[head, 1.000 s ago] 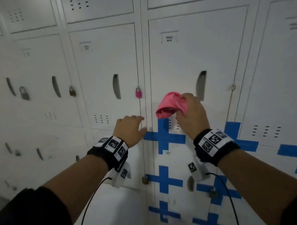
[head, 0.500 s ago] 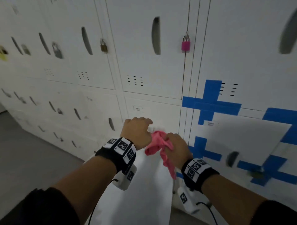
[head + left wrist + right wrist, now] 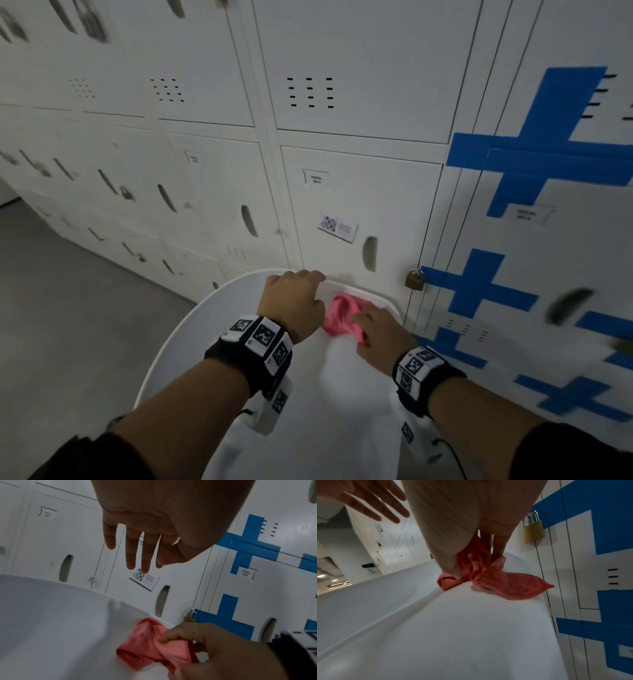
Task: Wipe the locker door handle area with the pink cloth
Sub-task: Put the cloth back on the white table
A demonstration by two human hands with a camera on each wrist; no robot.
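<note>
both hands have dropped from the locker door to the white tabletop (image 3: 191,329), taking the pink cloth (image 3: 340,318) along.
right hand (image 3: 378,337) fingers pinch the bunched cloth against the tabletop near a brass padlock (image 3: 414,279); left hand (image 3: 291,305) hovers beside it, fingers straight and spread.

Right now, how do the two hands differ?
The left hand is open, fingers straight, holding nothing; the right hand pinches the pink cloth between thumb and fingers. The left hand hangs above the white surface with no visible contact, while the right hand is low, its cloth lying on that surface. Both wear black wristbands with square markers.
</note>
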